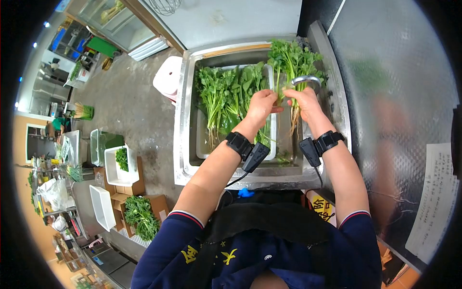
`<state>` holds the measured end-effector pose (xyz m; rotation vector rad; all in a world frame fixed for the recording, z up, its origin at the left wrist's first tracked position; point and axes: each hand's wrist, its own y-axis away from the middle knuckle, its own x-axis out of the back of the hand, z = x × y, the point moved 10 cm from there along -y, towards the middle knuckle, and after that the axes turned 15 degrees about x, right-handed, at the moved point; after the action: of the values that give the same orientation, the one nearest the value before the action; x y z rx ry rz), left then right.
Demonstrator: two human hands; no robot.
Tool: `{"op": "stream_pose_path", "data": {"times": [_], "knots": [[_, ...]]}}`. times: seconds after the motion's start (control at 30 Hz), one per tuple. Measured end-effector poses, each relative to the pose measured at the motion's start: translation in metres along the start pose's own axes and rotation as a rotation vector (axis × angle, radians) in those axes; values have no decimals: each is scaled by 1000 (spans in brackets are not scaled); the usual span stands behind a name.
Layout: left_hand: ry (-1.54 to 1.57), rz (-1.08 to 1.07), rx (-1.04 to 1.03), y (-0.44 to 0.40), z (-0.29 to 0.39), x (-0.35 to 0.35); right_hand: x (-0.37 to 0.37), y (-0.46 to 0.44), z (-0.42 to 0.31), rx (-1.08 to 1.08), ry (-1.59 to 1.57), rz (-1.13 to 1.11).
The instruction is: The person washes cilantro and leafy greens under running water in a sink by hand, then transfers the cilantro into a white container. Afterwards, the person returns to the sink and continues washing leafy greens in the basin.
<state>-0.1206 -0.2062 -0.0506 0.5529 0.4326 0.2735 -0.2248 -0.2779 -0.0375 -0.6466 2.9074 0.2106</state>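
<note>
Over the metal sink (182, 139), my right hand (306, 101) is closed around a bunch of long-stemmed leafy greens (294, 58), like coriander or Chinese celery. Pale brown roots hang below the hand. My left hand (263, 103) is just beside it, fingers curled in and pinched at a thin green stem of these greens. A curved metal faucet (306, 79) arches over my right hand and partly covers the bunch. Left of the hands, a light plastic tub (272, 144) stands in the sink with more rooted greens (214, 91) and broader leaves (245, 86) in it.
A metal wall panel (375, 58) rises to the right. Left of the sink is a white and red plastic container (167, 77) on the wet floor (144, 101). Further left are a white bin (130, 178) with greens, a cardboard box (156, 207) and a distant person (60, 124).
</note>
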Motion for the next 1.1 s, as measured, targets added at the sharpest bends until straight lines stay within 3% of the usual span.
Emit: {"op": "stream_pose_path", "data": {"times": [0.17, 0.4, 0.47, 0.67, 0.83, 0.87, 0.93, 1.0, 1.03, 1.07, 1.1], "knots": [[55, 23, -12, 1, -1, 5, -3, 1, 0, -2, -30, -3], [-131, -9, -69, 6, 9, 3, -6, -4, -2, 66, -73, -31], [-105, 12, -51, 3, 7, 7, -6, 1, 12, -80, -118, -32], [-106, -6, -83, 4, 1, 1, -11, 4, 36, -69, -200, 41], [-179, 93, -109, 15, -14, -3, -40, 16, 27, -103, -275, -106], [-207, 102, -94, 20, -20, -7, -37, 20, 28, -128, -240, 1], [-282, 140, -161, 30, -22, -10, -39, 28, 23, -149, -206, 102], [-375, 353, -421, 36, -11, 8, -50, 33, 16, -140, -143, 35], [-385, 315, -215, 50, -2, 6, -49, 29, 36, -219, -20, -35], [-436, 341, -225, 49, 5, 19, -38, 26, 45, -218, -24, -37], [-307, 299, -161, 55, 10, 33, -52, 39, 42, -304, -44, -212]]}}
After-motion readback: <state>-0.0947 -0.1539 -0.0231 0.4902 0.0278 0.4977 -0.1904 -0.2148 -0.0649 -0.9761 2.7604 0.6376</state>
